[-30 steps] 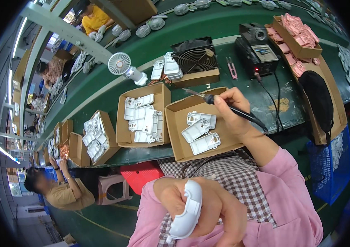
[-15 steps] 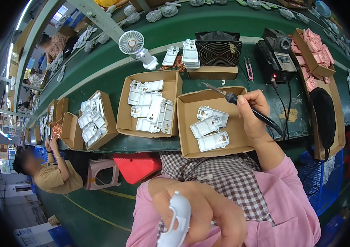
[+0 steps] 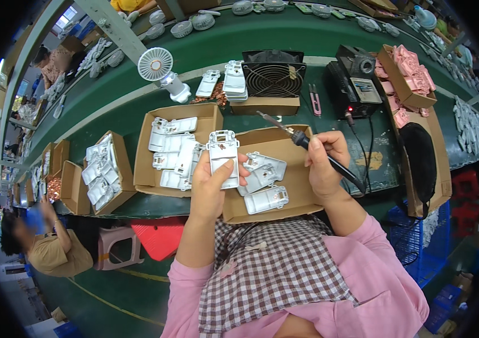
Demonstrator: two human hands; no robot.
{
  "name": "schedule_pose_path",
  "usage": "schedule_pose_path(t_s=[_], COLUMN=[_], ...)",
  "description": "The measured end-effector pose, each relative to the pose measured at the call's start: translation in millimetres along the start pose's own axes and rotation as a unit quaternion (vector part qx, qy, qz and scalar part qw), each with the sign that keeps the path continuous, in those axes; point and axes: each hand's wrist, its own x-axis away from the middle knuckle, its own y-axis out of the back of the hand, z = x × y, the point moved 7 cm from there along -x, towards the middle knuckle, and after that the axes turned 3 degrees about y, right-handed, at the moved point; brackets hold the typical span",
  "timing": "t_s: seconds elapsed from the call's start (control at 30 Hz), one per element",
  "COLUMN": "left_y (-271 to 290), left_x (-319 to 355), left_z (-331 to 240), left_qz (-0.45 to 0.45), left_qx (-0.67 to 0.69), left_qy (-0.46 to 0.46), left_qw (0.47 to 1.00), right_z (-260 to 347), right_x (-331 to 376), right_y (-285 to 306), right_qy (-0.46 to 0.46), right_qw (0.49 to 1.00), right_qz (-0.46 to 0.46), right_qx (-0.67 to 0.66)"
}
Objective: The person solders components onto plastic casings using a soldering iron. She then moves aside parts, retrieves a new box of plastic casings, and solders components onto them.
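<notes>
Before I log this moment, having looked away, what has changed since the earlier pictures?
The left hand has moved forward from near the body to the cardboard boxes, still holding a white part. The right hand still holds the soldering iron; the white fan hasn't moved.

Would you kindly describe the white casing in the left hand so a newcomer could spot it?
Find the green workbench, then the open cardboard box directly before the checkered apron. Over its left edge, the left hand holds the white casing. Similar casings lie inside that box; this one is held.
</notes>
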Motion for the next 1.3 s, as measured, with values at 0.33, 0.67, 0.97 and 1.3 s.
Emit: schedule_pose_path(t_s=[0.33,0.67,0.97,1.3], left_y=[1.0,3.1,2.5,3.0], left_x=[-21.3,-21.1,-22.0,-21.6], left_z=[28.5,26.8,25.3,26.0], left_qz=[-0.072,-0.076,-0.092,-0.086], left_qx=[-0.108,-0.089,-0.085,-0.078], left_qy=[0.035,0.022,0.015,0.016], left_qw=[0.991,0.993,0.992,0.993], right_z=[1.1,5.6,2.5,3.7], right_x=[11.2,9.1,8.5,8.4], right_y=[-6.7,-18.5,-19.4,-22.4], right_qy=[-0.001,-0.011,-0.012,-0.022], right_qw=[0.995,0.981,0.979,0.980], right_qz=[0.082,0.147,0.151,0.154], right_qx=[0.052,0.127,0.139,0.126])
